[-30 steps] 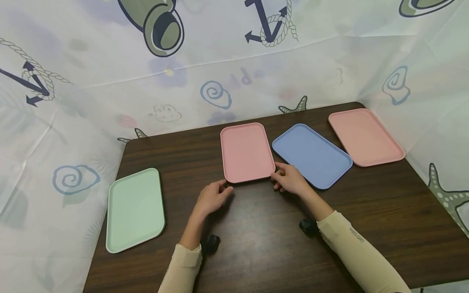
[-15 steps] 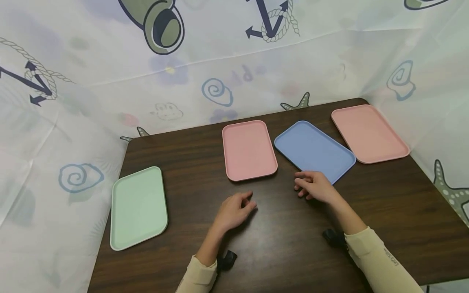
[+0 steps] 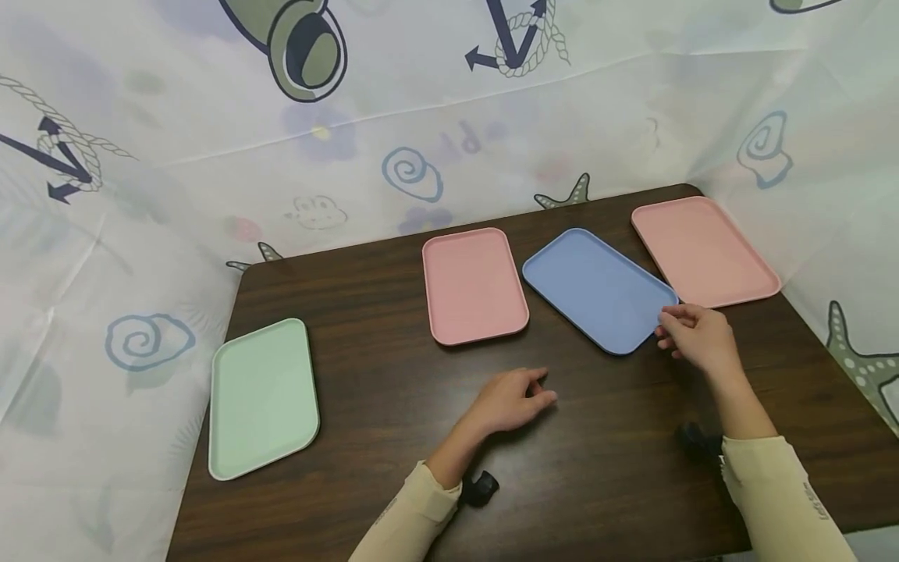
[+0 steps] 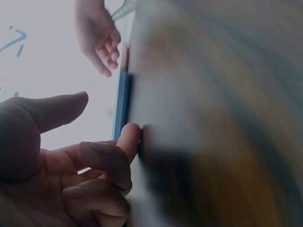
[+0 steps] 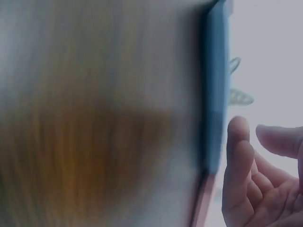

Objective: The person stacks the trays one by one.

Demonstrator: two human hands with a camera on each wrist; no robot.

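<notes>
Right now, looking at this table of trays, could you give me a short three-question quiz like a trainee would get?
1. True or false: the right hand is at the edge of the blue tray.
2. How many pink trays lie on the table? A) one B) two C) three
3. Fill in: the tray lying apart at the table's left is ____.

Key:
1. True; the fingers reach its near right corner.
2. B: the middle pink tray and the far-right pink tray.
3. Green: the green tray.

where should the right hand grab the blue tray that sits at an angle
Probably the blue tray at its near-right corner rim, coming from the right, where the right hand hovers. The tray lies flat on the table, so only its raised rim offers fingers a hold.
</notes>
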